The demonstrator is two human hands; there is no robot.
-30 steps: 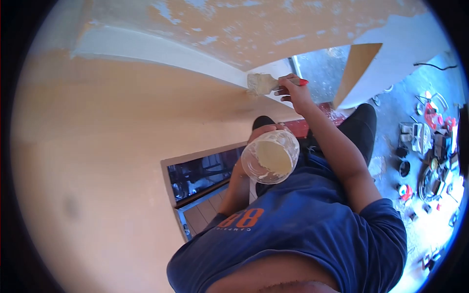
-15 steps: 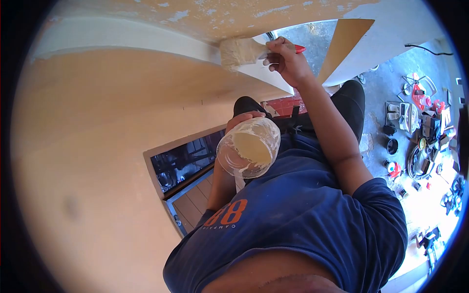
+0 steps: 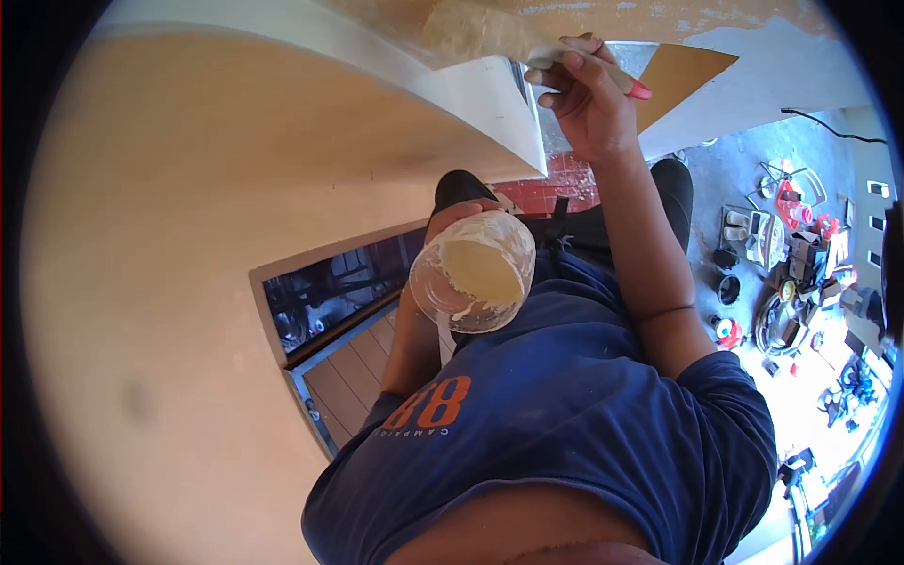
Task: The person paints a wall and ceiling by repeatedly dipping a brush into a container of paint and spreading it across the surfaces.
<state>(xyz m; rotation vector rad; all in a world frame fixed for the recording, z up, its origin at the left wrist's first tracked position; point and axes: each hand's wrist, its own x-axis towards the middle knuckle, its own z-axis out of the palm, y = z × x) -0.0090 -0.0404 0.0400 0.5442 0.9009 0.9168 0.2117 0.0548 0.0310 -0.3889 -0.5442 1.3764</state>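
My right hand (image 3: 595,108) grips a wide paintbrush (image 3: 476,33) by its handle, which ends in a red tip. The brush's pale bristles are slightly blurred and overlap the patchy orange and white wall surface (image 3: 650,17) at the top of the view. Close to my belly, my left hand (image 3: 454,217) is wrapped round a clear plastic tub (image 3: 433,287). Inside the tub lies pale cream paint (image 3: 482,268), with smears up its walls. Most of my left fingers are hidden behind the tub.
A smooth orange wall (image 3: 169,207) rises on my left, with a framed opening (image 3: 348,282) in it. A white ledge (image 3: 508,122) runs below the brush. To the right, the floor (image 3: 702,235) far below holds a red chair (image 3: 791,198), buckets and scattered gear.
My right hand and the brush have moved up and slightly right in the view, away from the white ledge's edge. The tub in my left hand stays nearly in place.
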